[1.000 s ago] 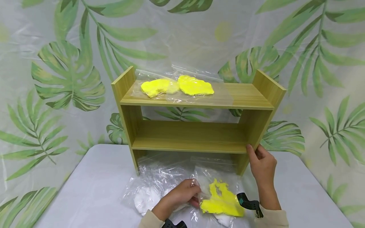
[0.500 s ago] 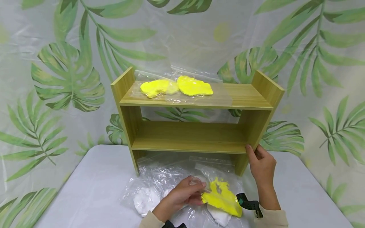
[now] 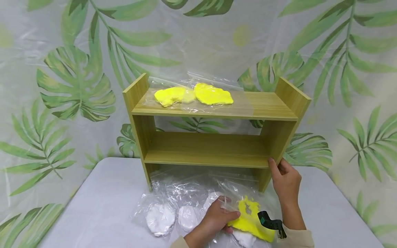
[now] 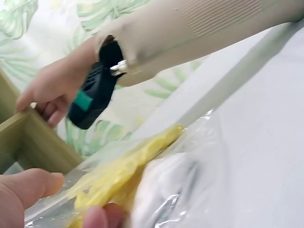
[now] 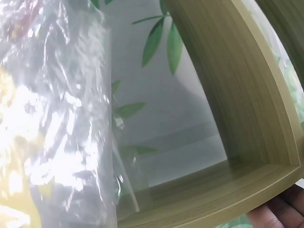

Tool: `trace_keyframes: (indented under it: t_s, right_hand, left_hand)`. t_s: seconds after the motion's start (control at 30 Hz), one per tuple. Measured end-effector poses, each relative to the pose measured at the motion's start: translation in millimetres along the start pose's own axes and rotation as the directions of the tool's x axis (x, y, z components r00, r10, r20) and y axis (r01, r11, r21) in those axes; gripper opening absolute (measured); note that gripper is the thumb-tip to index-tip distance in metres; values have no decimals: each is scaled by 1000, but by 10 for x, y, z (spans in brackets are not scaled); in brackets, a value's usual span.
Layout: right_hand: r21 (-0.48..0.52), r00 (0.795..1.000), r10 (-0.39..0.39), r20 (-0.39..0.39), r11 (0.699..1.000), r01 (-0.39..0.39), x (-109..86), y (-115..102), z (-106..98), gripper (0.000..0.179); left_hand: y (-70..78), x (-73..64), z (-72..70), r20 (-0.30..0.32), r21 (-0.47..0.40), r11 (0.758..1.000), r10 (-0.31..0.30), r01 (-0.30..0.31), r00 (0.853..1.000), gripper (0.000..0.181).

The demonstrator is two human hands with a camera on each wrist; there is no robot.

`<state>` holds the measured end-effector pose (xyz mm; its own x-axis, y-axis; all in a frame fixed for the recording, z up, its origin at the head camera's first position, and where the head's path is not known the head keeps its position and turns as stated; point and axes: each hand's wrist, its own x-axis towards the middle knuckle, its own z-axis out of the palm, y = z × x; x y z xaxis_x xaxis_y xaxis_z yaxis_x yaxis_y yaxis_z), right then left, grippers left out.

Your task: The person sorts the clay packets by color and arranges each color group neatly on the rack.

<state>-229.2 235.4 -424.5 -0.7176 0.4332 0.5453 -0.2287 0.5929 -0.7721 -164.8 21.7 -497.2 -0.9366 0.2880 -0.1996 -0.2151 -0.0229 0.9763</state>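
Observation:
My left hand (image 3: 214,218) pinches the edge of a clear zip bag with a flat yellow clay-like lump (image 3: 249,225) in it, in front of the shelf. In the left wrist view, thumb and fingers lie on either side of the plastic, with the yellow lump (image 4: 114,183) beyond them and a white lump (image 4: 164,187) beneath it. At the right, my right hand (image 3: 286,182) grips the side panel of a small wooden shelf (image 3: 204,161), thumb at the front edge near the middle board. Only some of its fingers (image 5: 280,211) show in the right wrist view.
Two bags with yellow lumps (image 3: 213,94) lie on the shelf's top board. White lumps in clear bags (image 3: 160,219) lie on the white table (image 3: 102,206) left of my left hand. A leaf-print sheet (image 3: 211,38) hangs behind.
My left hand has moved right with the bag of yellow clay-like stuff, uncovering more of the white lumps on the left. My right hand stays on the shelf panel.

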Motion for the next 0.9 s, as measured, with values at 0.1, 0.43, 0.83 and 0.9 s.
trace_keyframes:
  t_s: [0.1,0.43,0.83,0.9]
  right_hand:
    - [4,1000,-6,-1,1000,6,-10,8,-2,31]
    - [11,1000,-5,-2,1000,5,-7,23,-3,32]
    - [26,1000,-17,0,1000,17,7,26,2,30]
    - [26,1000,-16,-2,1000,16,8,36,-1,30]
  left_hand:
    - [-15,13,50,-22,17,1000,20,-20,1000,44]
    - [-39,88,50,33,-91,995,46,-43,998,17]
    - [41,105,-139,165,-247,967,-19,60,986,8]
    - [62,102,-182,169,-261,963,-25,69,985,11]
